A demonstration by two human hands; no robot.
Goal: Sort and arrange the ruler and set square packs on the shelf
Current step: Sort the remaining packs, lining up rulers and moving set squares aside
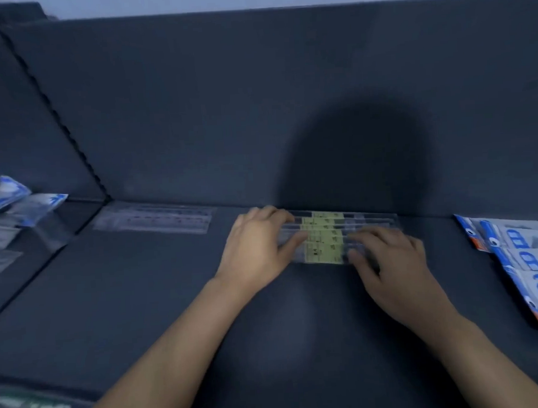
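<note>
Several clear ruler packs with yellow labels [324, 236] lie fanned in an overlapping row at the back of the dark shelf [172, 287]. My left hand [257, 245] rests on their left end, fingers spread flat across the packs. My right hand [389, 260] lies on their right end, fingertips pressing down beside the labels. Another clear ruler pack [153, 220] lies alone to the left against the back wall. Blue and white set square packs [526, 252] overlap in a row at the right edge.
More blue and white packs [15, 201] are piled in the neighbouring bay on the left, past a slotted upright [61, 121]. A pack with green print [32, 406] lies at the bottom left corner. The shelf's dark back wall rises directly behind the rulers.
</note>
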